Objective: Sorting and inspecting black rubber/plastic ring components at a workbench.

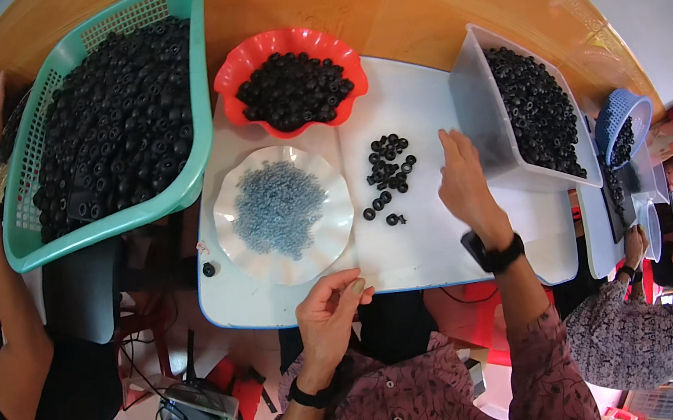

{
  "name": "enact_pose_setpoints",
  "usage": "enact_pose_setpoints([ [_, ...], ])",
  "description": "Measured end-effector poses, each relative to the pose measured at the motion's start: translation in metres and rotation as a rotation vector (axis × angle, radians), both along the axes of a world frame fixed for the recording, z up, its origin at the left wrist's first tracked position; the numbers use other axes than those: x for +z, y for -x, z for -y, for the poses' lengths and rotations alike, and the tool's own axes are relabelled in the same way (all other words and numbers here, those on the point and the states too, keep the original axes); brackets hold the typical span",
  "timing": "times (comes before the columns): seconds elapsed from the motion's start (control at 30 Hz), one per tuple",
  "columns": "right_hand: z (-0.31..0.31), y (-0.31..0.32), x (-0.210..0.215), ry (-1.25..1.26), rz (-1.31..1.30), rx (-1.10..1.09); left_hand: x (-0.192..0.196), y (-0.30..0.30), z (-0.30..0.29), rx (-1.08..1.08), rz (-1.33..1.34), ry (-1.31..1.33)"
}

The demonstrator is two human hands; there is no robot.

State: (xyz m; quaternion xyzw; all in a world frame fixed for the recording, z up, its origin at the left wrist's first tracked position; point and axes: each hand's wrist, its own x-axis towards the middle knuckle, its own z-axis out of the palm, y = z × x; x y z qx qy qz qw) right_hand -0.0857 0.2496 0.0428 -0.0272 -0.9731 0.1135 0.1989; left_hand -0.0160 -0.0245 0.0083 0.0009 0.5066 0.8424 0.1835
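Note:
My left hand (332, 317) is at the table's near edge, thumb and fingertips pinched together; whatever they hold, if anything, is too small to make out. Over the right half of the table, my right hand (468, 186) points away from me, fingers stretched out, with nothing visible in it. Left of it lies a loose group of small black ring-shaped parts (387, 168). Beyond my left hand sits a white scalloped plate (341, 225) bearing a heap of tiny clear-bluish pieces (278, 209). Close to my right hand stands a translucent white bin (476, 111) filled with black parts (530, 115).
A red wavy-rimmed bowl (229, 80) of black parts stands at the back. A large green basket (199, 82) heaped with black rings overhangs the left side. People work on both sides, one arm (12, 335) at left. A blue basket (624, 108) is far right.

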Motion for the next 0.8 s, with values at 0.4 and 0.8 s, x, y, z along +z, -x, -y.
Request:
enact_pose_setpoints([
  [0.4,-0.014,0.032,-0.002,-0.072,0.118,-0.066,-0.001,0.001,0.002,-0.014,0.0,-0.016],
  [0.8,0.061,-0.051,0.017,0.461,0.206,0.051,-0.001,0.001,0.002,-0.026,-0.017,0.002],
])
